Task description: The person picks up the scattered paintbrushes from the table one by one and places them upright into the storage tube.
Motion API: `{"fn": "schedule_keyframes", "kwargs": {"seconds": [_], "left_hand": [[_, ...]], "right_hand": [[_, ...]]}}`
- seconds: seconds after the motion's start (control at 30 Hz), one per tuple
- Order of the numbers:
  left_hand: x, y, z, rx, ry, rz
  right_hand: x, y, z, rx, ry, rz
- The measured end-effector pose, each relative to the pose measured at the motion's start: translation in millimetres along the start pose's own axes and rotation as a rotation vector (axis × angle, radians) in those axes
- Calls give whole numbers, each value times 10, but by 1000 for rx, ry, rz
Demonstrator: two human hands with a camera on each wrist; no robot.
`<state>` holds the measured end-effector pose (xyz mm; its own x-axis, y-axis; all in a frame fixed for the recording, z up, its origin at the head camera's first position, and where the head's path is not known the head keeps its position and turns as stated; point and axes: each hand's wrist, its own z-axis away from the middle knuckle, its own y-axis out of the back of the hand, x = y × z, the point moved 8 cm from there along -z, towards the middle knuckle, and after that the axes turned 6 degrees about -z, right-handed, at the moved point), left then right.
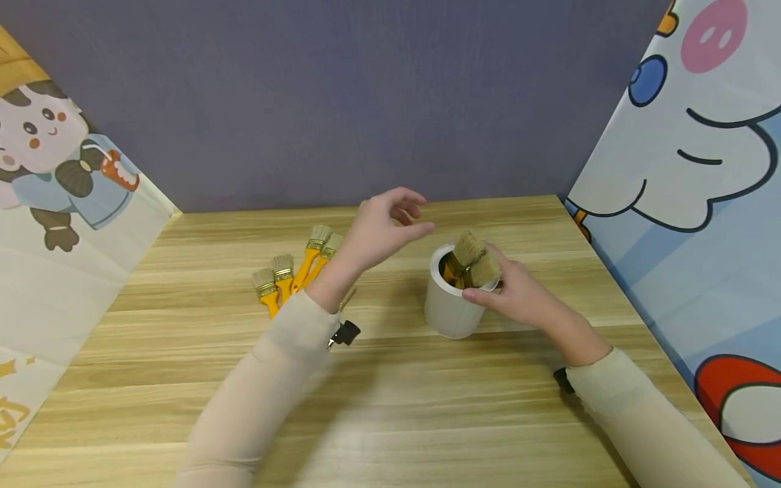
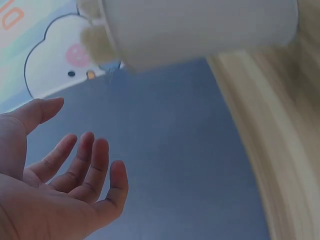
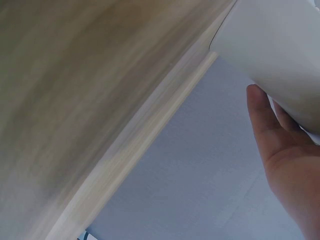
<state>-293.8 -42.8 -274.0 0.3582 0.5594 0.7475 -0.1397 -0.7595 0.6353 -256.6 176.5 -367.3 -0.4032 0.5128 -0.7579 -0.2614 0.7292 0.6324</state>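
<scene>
A white cylindrical container stands upright on the table, with paintbrushes leaning in it, bristles up. My right hand grips it at its right side near the rim, thumb at the front and fingers around the back. In the right wrist view the fingers lie along the white wall. My left hand hovers left of and beyond the container, fingers loosely bent and holding nothing; the left wrist view shows its palm bare. More paintbrushes with yellow handles lie at left, partly hidden behind my left forearm.
The wooden table meets a dark grey-blue panel at the back. Printed cartoon panels stand on the left and right. A small black clip shows beside the left sleeve.
</scene>
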Motion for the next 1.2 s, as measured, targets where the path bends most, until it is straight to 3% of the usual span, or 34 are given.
{"fn": "schedule_keyframes", "kwargs": {"seconds": [0.3,0.47,0.63,0.83,1.0,1.2], "left_hand": [[-199,604,124,88,50,-78],[-365,863,209,80,112,-135],[-619,1028,271,47,175,-198],[-1071,1114,330,-53,304,-306],[-1469,1162,489,-178,431,-416],[-1795,1185,716,-302,480,-612]], "right_hand": [[-3,-6,-5,-17,-27,-11],[-13,-9,-12,-18,-26,-6],[-11,2,-8,-9,-26,13],[12,19,28,-8,-67,26],[-3,15,24,-16,-71,33],[4,11,1,-18,-55,10]]}}
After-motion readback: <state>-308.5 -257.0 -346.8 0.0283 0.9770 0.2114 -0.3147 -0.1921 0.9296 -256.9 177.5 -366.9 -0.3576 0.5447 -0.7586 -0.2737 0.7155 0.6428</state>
